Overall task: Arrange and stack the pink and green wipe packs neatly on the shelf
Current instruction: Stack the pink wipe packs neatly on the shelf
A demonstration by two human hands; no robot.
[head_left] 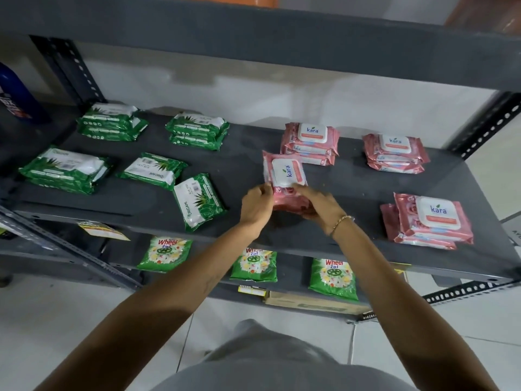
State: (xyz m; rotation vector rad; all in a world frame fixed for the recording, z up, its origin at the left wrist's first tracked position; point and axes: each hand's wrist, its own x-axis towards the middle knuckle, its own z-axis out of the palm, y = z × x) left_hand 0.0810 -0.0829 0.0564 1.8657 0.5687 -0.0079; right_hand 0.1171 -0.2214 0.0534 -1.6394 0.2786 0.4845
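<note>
A: Head view. Edges, free room?
B: Dark grey shelf (352, 190); front edge runs across below both wrists. Bare patches: centre strip between green and pink groups, and right of the hands up to the front-right pink stack (428, 221), which sits near the front edge.
A: Hands?
B: Left hand (255, 208) and right hand (320, 206) both clamped on the near end of a pink wipe pack (284, 172), mid-shelf, tilted, white "kara" flap up. More pink under the fingers, can't tell if it's a second pack. Gold bracelet (342, 221) on the right wrist.
A: Other packs?
B: Two pink stacks at the back: one (310, 142) just behind the held pack, one (394, 152) further right. Green packs on the left: back stacks (111, 122) and (197, 131), front-left stack (64, 170), a single flat pack (153, 170), and a skewed single (198, 201) close to the front edge.
A: Below?
B: Three green "Wheel" pouches (166, 253) on the lower shelf.
</note>
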